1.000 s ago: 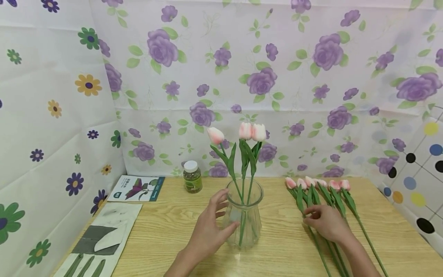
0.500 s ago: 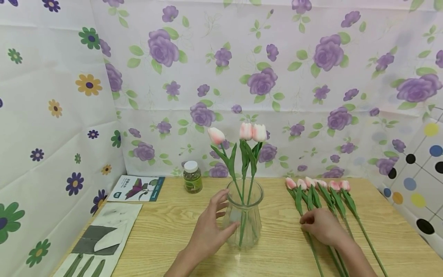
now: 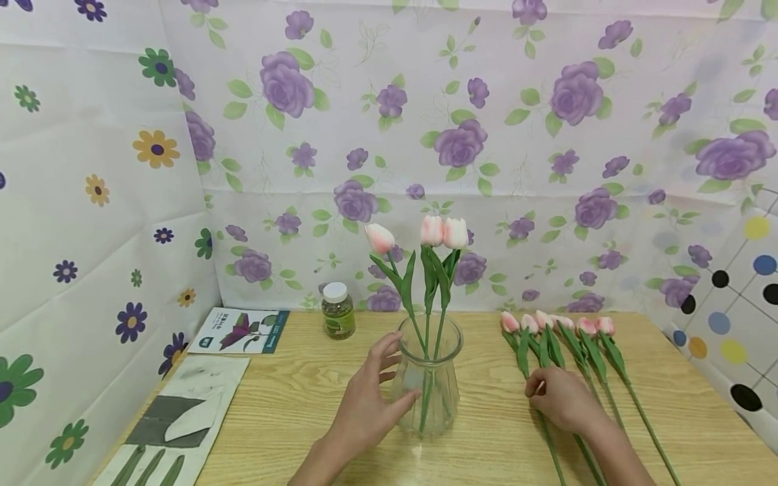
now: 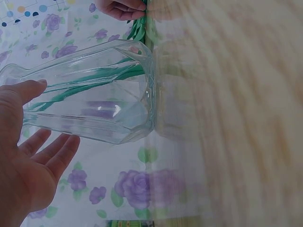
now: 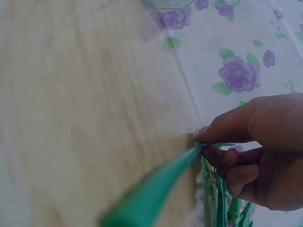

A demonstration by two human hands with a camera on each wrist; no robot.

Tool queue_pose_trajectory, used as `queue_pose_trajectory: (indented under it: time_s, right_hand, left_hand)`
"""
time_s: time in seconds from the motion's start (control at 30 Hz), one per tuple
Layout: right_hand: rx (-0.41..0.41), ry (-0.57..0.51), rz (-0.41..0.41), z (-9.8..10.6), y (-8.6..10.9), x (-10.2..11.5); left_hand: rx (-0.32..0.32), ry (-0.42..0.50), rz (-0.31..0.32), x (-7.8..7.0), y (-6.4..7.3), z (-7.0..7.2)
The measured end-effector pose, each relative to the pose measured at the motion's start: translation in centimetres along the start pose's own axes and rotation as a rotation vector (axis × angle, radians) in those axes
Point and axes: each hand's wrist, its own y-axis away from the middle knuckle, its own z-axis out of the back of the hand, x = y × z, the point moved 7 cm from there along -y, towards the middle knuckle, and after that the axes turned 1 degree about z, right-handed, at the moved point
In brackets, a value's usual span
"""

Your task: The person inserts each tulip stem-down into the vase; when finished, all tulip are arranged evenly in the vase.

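A clear glass vase [image 3: 446, 398] stands upright on the table, with three pink-white artificial tulips [image 3: 431, 231] in it. My left hand [image 3: 363, 405] holds the vase's left side, thumb in front; in the left wrist view the fingers [image 4: 61, 153] lie along the opposite side of the glass from the thumb. To the right, several more tulips [image 3: 586, 325] lie side by side, heads toward the back. My right hand [image 3: 565, 398] pinches the green stem [image 3: 550, 439] of the leftmost one between thumb and fingertips, below its leaves. Part of the bunch is hidden under that hand.
Behind the vase to the left stands a small jar [image 3: 338, 314] with a white lid. A printed leaflet [image 3: 240, 331] and a grey-white cloth or sheet [image 3: 176, 418] lie along the left table edge. Flower-patterned sheets [image 3: 389, 162] hang at the back and sides.
My right hand has moved slightly left and its fingertips have closed on the leftmost tulip's stem, which has shifted a little left. The left hand and vase have stayed put.
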Motion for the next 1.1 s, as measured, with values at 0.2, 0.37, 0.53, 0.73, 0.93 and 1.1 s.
queue_pose_trajectory:
  time_s: [0.2,0.37,0.53,0.73,0.93,1.1]
  right_hand:
    - [0.033,-0.079,-0.003,-0.6,0.3,0.1]
    - [0.062,-0.106,0.052,-0.7,0.4,0.5]
    - [0.062,-0.095,0.094,-0.5,0.3,0.9]
    - [0.055,-0.061,0.135,-0.4,0.3,1.4]
    - [0.052,-0.096,0.130,-0.4,0.2,1.4]
    - [0.077,-0.142,0.141,-0.6,0.2,1.3]
  left_hand:
    - [0.002,0.001,-0.001,0.0,0.0,0.0]
    - [0.008,-0.002,0.000,-0.1,-0.1,-0.1]
    - [0.007,-0.004,0.003,0.0,0.0,-0.1]
    - [0.002,-0.002,0.000,0.0,0.0,0.0]
    - [0.005,-0.004,-0.010,0.0,-0.1,-0.1]
    - [0.000,-0.008,-0.015,0.0,-0.1,0.0]
